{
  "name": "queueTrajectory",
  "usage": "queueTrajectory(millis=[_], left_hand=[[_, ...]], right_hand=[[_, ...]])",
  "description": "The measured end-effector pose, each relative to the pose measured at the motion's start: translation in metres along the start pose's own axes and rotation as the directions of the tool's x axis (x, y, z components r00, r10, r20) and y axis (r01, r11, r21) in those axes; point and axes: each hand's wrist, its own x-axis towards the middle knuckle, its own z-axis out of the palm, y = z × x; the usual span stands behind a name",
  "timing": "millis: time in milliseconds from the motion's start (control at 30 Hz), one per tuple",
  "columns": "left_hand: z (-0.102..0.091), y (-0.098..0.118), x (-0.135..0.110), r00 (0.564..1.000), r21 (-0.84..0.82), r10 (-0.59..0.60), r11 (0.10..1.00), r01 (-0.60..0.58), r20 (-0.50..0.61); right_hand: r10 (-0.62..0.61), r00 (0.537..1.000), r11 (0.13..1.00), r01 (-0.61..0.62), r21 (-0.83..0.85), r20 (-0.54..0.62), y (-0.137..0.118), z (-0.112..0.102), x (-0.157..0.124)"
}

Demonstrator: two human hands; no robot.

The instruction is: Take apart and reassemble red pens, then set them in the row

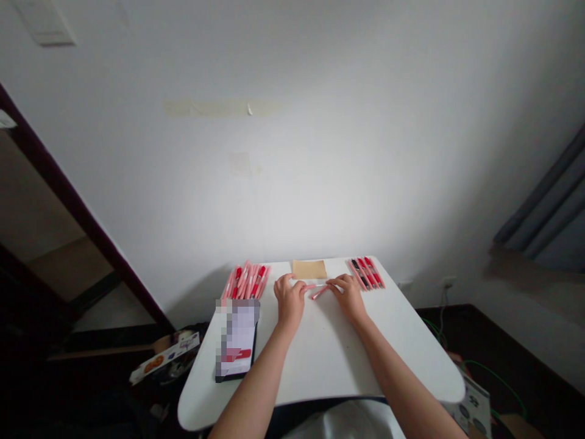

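Observation:
In the head view, my left hand is closed, its thumb and fingertips pinching the left end of a slim pink pen that lies level between my hands. My right hand closes its fingertips at the pen's other end. A second short pink piece, perhaps a pen part, slants just below and runs up to the right fingertips; whether it is held is too small to tell. Beyond the hands lies a tan paper rectangle. A loose pile of pink and red pens is left of my left hand.
At the right back, several pens lie side by side, some with red or black parts. A phone, partly pixelated, rests on the left of the white table. The wall stands right behind the table. Boxes and green cable are on the floor.

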Motion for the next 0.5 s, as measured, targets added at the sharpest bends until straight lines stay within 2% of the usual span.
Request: queueTrajectory(millis=[267,500], left_hand=[[0.0002,0.0029,-0.0014,0.999,-0.05,0.041,0.998,-0.042,-0.018],[-0.001,0.0043,-0.0013,0.999,-0.09,0.035,0.995,-0.036,-0.005]], right_hand=[[-0.057,0.998,0.998,0.056,0.039,0.026,-0.0079,-0.0018,-0.0003],[-0.06,0.997,0.996,0.056,0.069,0.053,-0.0055,-0.0001,0.0004]])
